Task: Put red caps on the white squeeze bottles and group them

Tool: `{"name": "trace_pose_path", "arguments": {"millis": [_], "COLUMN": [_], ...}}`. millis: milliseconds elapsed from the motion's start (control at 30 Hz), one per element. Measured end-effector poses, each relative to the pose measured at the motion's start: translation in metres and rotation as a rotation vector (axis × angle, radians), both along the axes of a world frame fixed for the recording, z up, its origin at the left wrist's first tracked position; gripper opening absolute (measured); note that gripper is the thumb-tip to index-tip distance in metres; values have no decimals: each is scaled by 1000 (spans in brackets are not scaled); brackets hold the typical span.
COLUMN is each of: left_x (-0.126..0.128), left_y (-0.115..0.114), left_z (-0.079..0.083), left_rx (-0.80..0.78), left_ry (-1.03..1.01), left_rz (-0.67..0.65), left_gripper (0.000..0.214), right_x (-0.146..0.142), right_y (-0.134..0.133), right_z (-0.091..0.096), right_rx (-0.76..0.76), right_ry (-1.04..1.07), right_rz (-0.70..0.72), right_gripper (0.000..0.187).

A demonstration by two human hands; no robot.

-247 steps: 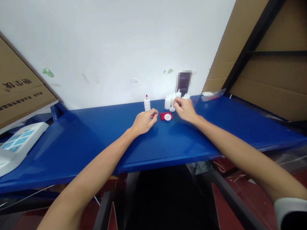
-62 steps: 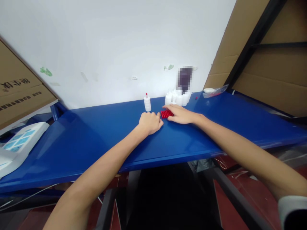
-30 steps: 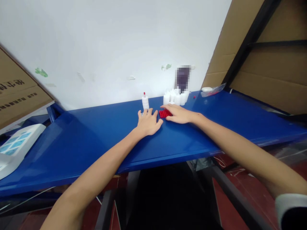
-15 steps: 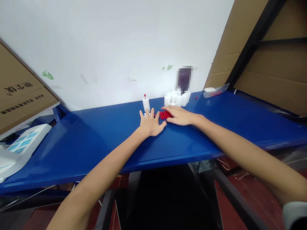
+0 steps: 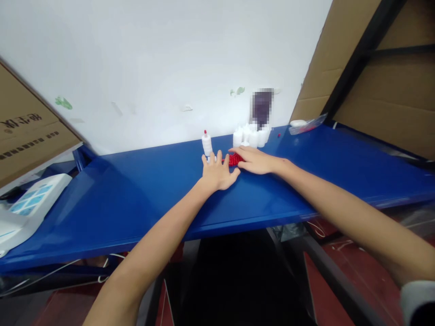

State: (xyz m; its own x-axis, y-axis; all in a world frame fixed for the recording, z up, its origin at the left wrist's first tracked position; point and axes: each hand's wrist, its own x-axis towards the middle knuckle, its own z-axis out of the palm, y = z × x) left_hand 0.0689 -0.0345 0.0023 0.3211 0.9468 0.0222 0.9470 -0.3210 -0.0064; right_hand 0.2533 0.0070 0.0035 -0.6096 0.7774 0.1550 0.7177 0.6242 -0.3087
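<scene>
A pile of small red caps (image 5: 234, 159) lies on the blue table (image 5: 163, 190), between my two hands. My left hand (image 5: 218, 173) is spread with fingers apart at the left side of the caps, and some small white pieces (image 5: 212, 159) show behind its fingertips. Over the right part of the pile lies my right hand (image 5: 253, 159), fingers stretched out, partly hiding the caps. Just behind my left hand stands a white bottle (image 5: 206, 144) with a red tip. Several white bottles (image 5: 250, 136) stand grouped behind my right hand.
One loose red cap (image 5: 279, 135) lies right of the bottle group. Farther right is a clear plastic bag (image 5: 309, 127) with red and white contents. A white device with blue keys (image 5: 34, 208) stands at the left, near a cardboard box (image 5: 30, 131). A white wall (image 5: 152, 68) rises behind.
My left hand has shifted slightly right, closer to my right hand. The red pile between them looks narrower and more gathered. The view has tilted a little.
</scene>
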Motion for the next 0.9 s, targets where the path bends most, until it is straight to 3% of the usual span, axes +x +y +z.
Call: {"name": "trace_pose_path", "arguments": {"millis": [467,633,900], "left_x": [2,-2,-12], "left_y": [-6,-8,-10], "left_z": [1,2,-1], "left_rx": [4,2,145], "left_ry": [6,-8,-31], "left_rz": [26,22,16], "left_gripper": [77,71,61], "right_x": [11,12,8], "right_y": [4,4,3], "right_z": [-1,-2,-2], "right_rx": [-46,7,9], "right_ry": [78,113,144], "right_rz": [42,67,77], "right_gripper": [67,65,64]}}
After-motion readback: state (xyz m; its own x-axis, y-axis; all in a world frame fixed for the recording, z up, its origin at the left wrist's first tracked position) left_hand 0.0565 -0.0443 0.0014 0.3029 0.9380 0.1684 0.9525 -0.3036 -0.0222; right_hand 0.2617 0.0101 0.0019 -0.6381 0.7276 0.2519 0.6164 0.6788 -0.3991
